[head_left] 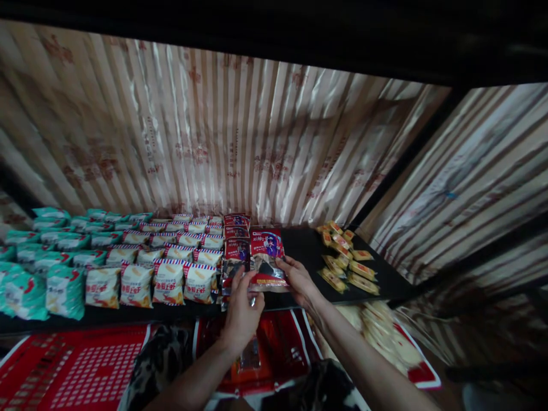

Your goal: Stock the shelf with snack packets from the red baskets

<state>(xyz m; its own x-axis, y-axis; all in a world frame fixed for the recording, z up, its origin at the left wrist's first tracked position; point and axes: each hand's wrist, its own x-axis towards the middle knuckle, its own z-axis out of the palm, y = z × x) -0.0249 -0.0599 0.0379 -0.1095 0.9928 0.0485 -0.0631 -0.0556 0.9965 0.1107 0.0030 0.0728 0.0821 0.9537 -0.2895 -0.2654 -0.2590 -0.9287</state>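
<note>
A flat red snack packet (268,251) with a blue figure printed on it is held at the shelf's front, slightly tilted. My right hand (297,279) grips its right edge, thumb on the front face. At the packet's lower left corner is my left hand (243,311), fingers curled and closed about the corner; the exact contact is partly hidden. Just left of it, a row of matching red packets (236,248) runs back along the black shelf (299,245), overlapping one another.
White shrimp snack bags (169,282) and teal bags (64,291) fill the left. Small yellow packs (342,260) lie loosely at the right. Below the shelf are a red basket (98,365), a red basket with packets (274,382), and pale bags (381,331). Striped sheeting (214,125) hangs behind.
</note>
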